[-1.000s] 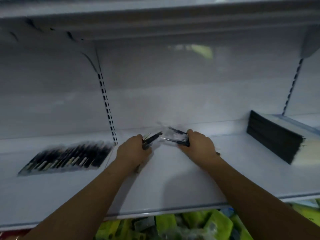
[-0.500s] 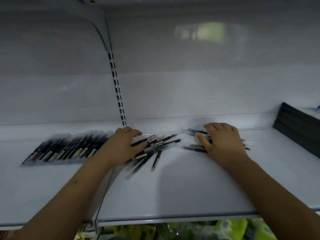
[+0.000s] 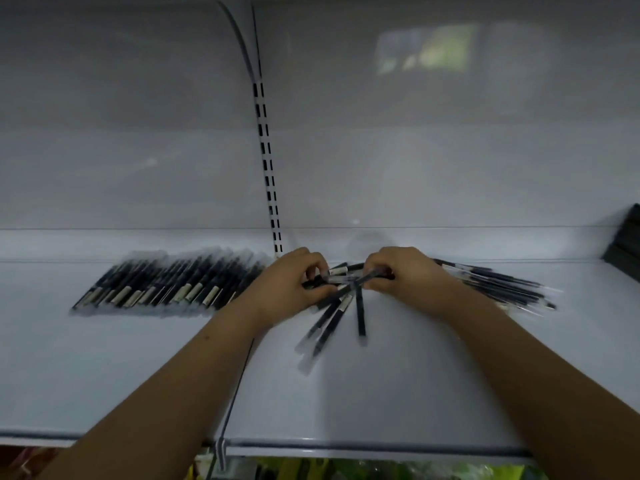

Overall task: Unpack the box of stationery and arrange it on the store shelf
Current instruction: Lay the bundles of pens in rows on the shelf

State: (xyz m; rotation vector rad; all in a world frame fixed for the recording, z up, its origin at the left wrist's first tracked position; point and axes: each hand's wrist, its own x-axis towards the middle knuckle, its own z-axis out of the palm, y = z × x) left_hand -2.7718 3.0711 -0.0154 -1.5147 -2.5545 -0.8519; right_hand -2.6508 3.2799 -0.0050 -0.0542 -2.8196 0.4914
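A: Head view. One white shelf (image 3: pixel 398 386) is taken as landmark, with a slotted upright (image 3: pixel 268 174) at its back. Largest on it: a laid row of wrapped pens (image 3: pixel 166 284), left of the upright, side by side, evenly slanted. Roughly twenty are counted; blur forbids an exact figure.

B: Noted. And right of the upright?

A: A loose pile of pens (image 3: pixel 498 284) is seen, fanned out and crossing one another. About a dozen can be made out; some are hidden under the hands. Three or four stray ends (image 3: pixel 332 323) point towards the shelf's front edge. At the far right end, one dark stack (image 3: pixel 625 242) is cut off by the frame, contents not identifiable.

B: Hands?

A: Two. The left hand (image 3: pixel 294 282) is curled, fingers and thumb pinching pens at the pile's left end. The right hand (image 3: pixel 405 273) is likewise curled round a bunch beside it, fingertips nearly meeting the left's.

B: Progress?

A: Judged partway: one row is arranged, the pile is yet to be straightened. No box is in view, so what remains unpacked cannot be told.
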